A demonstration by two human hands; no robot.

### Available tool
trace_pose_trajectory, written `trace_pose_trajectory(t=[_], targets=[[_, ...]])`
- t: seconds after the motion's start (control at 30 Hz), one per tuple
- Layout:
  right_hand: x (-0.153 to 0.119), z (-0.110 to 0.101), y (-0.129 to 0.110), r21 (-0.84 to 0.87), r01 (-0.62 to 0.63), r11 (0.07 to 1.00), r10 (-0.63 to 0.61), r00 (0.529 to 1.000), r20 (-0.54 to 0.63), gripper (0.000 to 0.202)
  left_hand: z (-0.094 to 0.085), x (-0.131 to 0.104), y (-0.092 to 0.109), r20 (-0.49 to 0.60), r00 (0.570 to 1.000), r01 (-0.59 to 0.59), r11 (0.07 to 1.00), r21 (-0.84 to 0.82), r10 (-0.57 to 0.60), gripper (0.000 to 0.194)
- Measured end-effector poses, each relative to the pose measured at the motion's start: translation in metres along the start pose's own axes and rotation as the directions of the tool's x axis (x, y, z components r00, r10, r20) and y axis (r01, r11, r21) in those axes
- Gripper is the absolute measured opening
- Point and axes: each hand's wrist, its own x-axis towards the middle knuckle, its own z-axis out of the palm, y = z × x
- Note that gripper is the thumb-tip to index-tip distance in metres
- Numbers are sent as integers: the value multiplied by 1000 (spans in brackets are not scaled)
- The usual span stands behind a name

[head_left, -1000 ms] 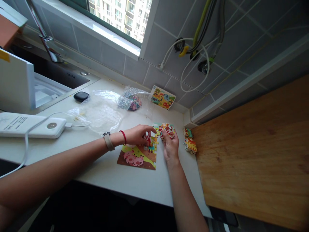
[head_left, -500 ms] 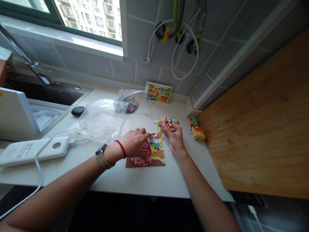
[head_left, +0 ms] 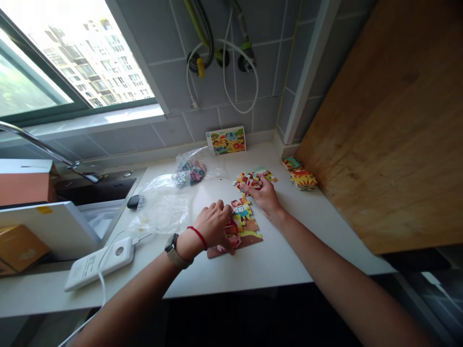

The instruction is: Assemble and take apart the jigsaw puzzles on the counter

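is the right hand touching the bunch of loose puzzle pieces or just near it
Touching. The head view shows the right hand holding the puzzle pieces, with its fingers against their near side and no gap showing.

Both hands point(head_left: 216, 226) point(head_left: 266, 196) low, forearms converging.

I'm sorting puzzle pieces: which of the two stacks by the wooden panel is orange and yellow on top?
The front stack is orange and yellow on top; the back stack, nearer the tiled wall, shows mostly green instead.
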Motion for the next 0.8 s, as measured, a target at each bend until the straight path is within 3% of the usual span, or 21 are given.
trace_pose_trajectory(t=[0.23,0.5,0.57,0.8], targets=[[2,1,0,31,26,999,-26,1000,4,52,-4,-1,2,-5,1000,-22,1000,5,22,92],[4,-2,2,49,52,997,-53,998,15,51,-8,-11,12,-16,999,36,999,19,-35,90],[8,-2,4,31,81,996,-82,996,19,51,-7,-12,12,-28,999,44,999,-10,-44,82],[14,-3,11,42,148,988,-151,986,65,48,-8,6,-4,-63,997,35,960,-276,-54,26]])
